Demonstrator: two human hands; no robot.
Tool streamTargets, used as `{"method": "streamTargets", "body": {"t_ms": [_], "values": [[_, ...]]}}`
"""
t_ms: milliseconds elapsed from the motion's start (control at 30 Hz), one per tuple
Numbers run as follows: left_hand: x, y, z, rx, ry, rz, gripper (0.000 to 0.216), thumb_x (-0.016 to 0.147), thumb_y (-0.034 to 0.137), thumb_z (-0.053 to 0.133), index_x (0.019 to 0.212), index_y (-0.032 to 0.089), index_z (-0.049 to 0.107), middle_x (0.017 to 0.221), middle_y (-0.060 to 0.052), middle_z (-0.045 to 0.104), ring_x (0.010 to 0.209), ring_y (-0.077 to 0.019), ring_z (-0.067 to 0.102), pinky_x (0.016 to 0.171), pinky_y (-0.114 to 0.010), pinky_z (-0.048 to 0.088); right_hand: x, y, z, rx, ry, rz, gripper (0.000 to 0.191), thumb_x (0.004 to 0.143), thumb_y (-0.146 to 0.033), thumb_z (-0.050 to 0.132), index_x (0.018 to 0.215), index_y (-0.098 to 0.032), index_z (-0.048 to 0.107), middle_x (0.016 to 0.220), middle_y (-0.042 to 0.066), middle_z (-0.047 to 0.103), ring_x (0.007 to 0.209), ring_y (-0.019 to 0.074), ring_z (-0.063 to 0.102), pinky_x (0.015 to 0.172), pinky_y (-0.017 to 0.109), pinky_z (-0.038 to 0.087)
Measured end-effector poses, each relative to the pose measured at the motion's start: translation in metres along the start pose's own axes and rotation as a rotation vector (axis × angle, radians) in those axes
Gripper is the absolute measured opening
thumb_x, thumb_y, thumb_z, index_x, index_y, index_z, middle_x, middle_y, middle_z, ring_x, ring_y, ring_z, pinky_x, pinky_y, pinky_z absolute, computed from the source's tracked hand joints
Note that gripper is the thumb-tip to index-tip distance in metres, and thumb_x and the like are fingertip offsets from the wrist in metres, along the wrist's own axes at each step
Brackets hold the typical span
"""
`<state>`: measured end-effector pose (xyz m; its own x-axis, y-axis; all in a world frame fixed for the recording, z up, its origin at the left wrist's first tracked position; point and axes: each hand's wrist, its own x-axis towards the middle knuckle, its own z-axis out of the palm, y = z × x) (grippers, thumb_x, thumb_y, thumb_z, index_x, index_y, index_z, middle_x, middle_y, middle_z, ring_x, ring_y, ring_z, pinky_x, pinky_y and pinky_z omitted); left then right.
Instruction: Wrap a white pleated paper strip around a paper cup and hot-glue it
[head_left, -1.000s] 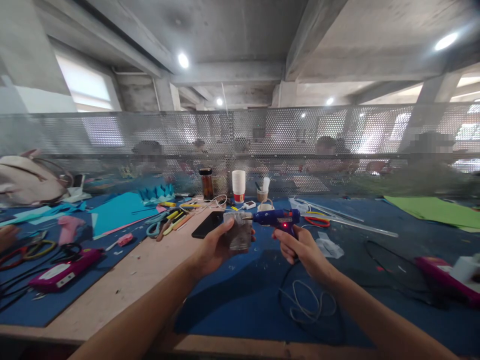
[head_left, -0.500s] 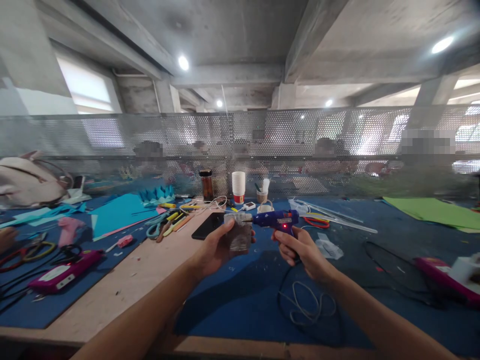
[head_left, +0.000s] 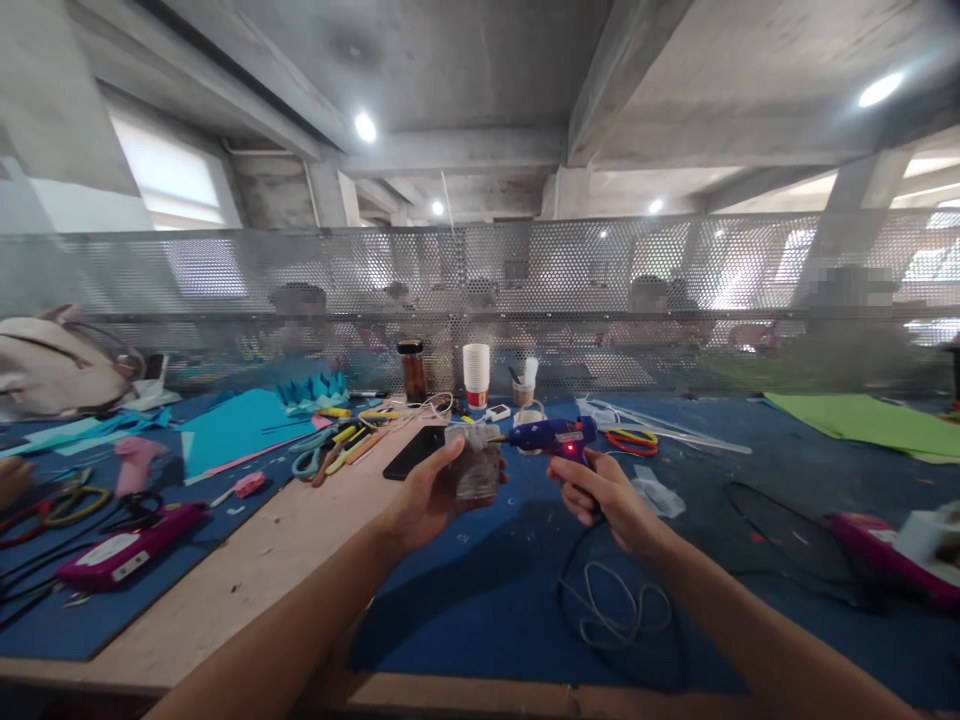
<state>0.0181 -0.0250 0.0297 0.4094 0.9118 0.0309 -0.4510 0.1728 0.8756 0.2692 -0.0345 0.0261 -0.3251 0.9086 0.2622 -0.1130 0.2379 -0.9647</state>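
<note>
My left hand (head_left: 426, 500) is closed around a small clear plastic piece (head_left: 475, 463), holding it up above the blue mat (head_left: 480, 590). My right hand (head_left: 609, 497) grips the handle of a blue hot glue gun (head_left: 553, 437) whose red light is on. The gun's nozzle points left and touches the top edge of the clear piece. The gun's cable (head_left: 611, 610) loops over the mat below my right forearm.
A black phone (head_left: 412, 452) lies on the bare wooden strip (head_left: 247, 570). Scissors (head_left: 319, 450), cyan paper (head_left: 236, 420), a pink device (head_left: 124, 552), stacked paper cups (head_left: 476, 373) and a brown bottle (head_left: 413, 368) stand around. A perforated metal screen (head_left: 525, 290) closes the table's far side; people sit behind it.
Both hands with the clear piece and the glue gun have shifted slightly up and away; the nozzle stays at the piece's top edge.
</note>
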Motion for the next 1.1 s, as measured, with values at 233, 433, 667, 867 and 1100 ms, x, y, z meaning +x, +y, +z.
{"method": "streamTargets", "body": {"t_ms": [233,433,667,867,1100], "values": [[0.000,-0.005,0.000,0.021,-0.020,-0.009,0.041,0.094,0.045,0.059,0.118,0.014,0.070,0.110,-0.015,0.076,0.098,-0.0266,0.073,0.077,-0.034,0.058,-0.001,0.000,0.006,0.070,-0.016,0.001,0.036,0.093,-0.050,0.066,0.090,-0.014,0.063,0.051,-0.010,0.037,0.042,0.0062,0.038,0.044,0.022,0.028],[0.002,-0.007,-0.004,0.008,-0.050,-0.011,0.042,0.094,0.047,0.060,0.118,0.015,0.071,0.109,-0.014,0.076,0.097,-0.0264,0.073,0.078,-0.035,0.058,0.001,0.001,0.005,0.046,0.015,-0.008,0.035,0.095,-0.049,0.063,0.091,-0.014,0.063,0.053,-0.010,0.038,0.043,0.0059,0.038,0.046,0.022,0.029],[0.002,-0.008,-0.004,0.073,-0.015,0.093,0.042,0.092,0.044,0.064,0.120,0.013,0.069,0.111,-0.013,0.076,0.102,-0.0251,0.070,0.088,-0.034,0.055,0.000,-0.004,0.007,0.018,0.102,-0.077,0.035,0.094,-0.049,0.064,0.090,-0.014,0.063,0.053,-0.010,0.036,0.043,0.0066,0.038,0.045,0.022,0.029],[0.001,-0.008,0.004,0.186,0.036,0.184,0.047,0.083,0.049,0.074,0.116,0.016,0.068,0.108,-0.012,0.075,0.101,-0.0269,0.069,0.084,-0.034,0.054,-0.008,-0.006,0.010,-0.188,0.150,-0.105,0.041,0.093,-0.055,0.063,0.078,-0.017,0.060,0.049,-0.007,0.044,0.044,0.0091,0.044,0.049,0.025,0.037],[0.000,-0.008,0.006,0.211,0.029,0.187,0.047,0.083,0.052,0.073,0.113,0.016,0.069,0.106,-0.012,0.074,0.100,-0.0270,0.068,0.085,-0.036,0.053,-0.012,-0.013,0.017,-0.353,0.177,-0.065,0.043,0.089,-0.058,0.062,0.071,-0.020,0.055,0.049,-0.004,0.049,0.046,0.0111,0.046,0.049,0.026,0.040]]}}
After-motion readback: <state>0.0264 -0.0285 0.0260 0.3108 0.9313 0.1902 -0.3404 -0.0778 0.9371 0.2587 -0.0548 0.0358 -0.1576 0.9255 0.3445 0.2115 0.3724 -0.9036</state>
